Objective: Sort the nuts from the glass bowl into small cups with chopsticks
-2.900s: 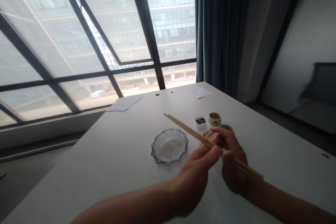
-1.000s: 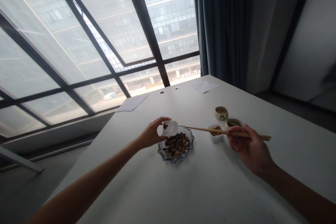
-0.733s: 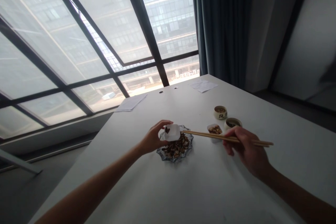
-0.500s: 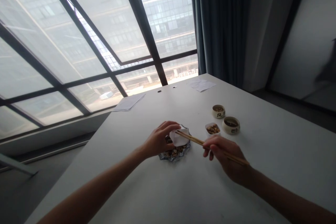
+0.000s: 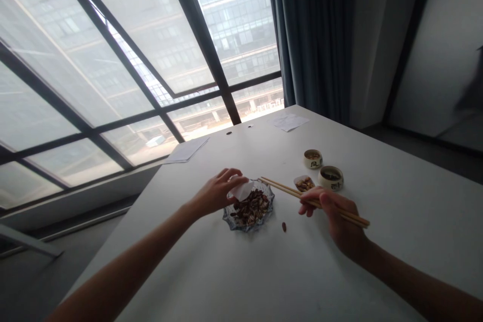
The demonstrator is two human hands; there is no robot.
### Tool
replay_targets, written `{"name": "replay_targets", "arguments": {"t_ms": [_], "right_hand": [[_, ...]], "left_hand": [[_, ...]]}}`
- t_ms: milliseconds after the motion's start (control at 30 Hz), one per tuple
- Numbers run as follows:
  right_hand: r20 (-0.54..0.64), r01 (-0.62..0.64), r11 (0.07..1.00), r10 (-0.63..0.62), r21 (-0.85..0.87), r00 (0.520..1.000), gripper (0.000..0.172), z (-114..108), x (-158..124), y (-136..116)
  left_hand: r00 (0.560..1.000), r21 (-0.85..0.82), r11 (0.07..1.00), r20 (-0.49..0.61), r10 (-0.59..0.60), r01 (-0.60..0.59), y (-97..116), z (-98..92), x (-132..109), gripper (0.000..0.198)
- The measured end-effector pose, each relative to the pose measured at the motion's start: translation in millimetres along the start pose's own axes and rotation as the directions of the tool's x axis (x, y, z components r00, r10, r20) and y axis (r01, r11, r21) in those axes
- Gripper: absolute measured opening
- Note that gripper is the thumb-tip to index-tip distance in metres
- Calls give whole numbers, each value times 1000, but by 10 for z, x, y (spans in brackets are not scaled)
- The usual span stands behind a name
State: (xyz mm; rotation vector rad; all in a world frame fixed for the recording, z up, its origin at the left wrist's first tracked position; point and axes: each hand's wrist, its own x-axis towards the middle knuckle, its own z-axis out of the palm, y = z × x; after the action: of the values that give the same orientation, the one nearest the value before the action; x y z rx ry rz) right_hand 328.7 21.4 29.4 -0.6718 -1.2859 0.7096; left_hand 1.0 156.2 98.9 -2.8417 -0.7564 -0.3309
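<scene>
My left hand [image 5: 221,191] grips a small white cup [image 5: 242,190] by its side, tilted over the left part of a scalloped glass bowl [image 5: 229,220]. Dark brown pieces and striped seeds [image 5: 252,207] fill the bowl. In my right hand [image 5: 334,214] is a pair of chopsticks [image 5: 282,187], held close together. Their tips are near the bowl's upper right rim, with nothing between them. One brown oval piece [image 5: 284,227] lies on the table, right of the bowl. Behind the right hand stands a small white container [image 5: 304,183] of light brown nuts, partly hidden.
Two cream cups with dark characters, a smaller one [image 5: 313,159] and a larger one [image 5: 331,178], stand right of the bowl. Papers [image 5: 186,150] lie at the white table's [image 5: 226,271] far left edge, another sheet [image 5: 290,122] at the far corner. Windows and a curtain [image 5: 315,40] lie beyond.
The white cup has moved left and tipped with my left hand, uncovering the bowl's contents. My right hand has drawn the chopsticks away from the cup. A brown piece now shows on the table.
</scene>
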Motion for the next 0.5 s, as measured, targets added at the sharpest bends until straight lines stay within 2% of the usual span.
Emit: {"name": "replay_targets", "arguments": {"t_ms": [133, 233, 267, 367, 433, 500], "right_hand": [[-66, -67, 998, 67, -5, 996, 45, -64, 66, -48], [32, -233, 972, 233, 2, 972, 50, -250, 183, -171], [93, -317, 948, 314, 11, 945, 51, -341, 236, -221], [295, -515, 857, 495, -10, 818, 58, -633, 389, -337], [336, -570, 820, 553, -56, 762, 58, -768, 451, -352], [319, -594, 800, 586, -83, 745, 56, -806, 462, -313]], "left_hand": [[990, 94, 988, 91, 110, -119, -74, -4, 20, 35], [976, 130, 972, 123, 179, -194, -82, 15, 22, 41], [974, 140, 968, 123, 191, -208, -80, 21, 16, 45], [975, 165, 963, 99, 199, -213, -66, 27, -15, 62], [977, 171, 963, 79, 197, -208, -53, 22, -37, 67], [979, 174, 964, 63, 195, -203, -46, 19, -47, 69]]}}
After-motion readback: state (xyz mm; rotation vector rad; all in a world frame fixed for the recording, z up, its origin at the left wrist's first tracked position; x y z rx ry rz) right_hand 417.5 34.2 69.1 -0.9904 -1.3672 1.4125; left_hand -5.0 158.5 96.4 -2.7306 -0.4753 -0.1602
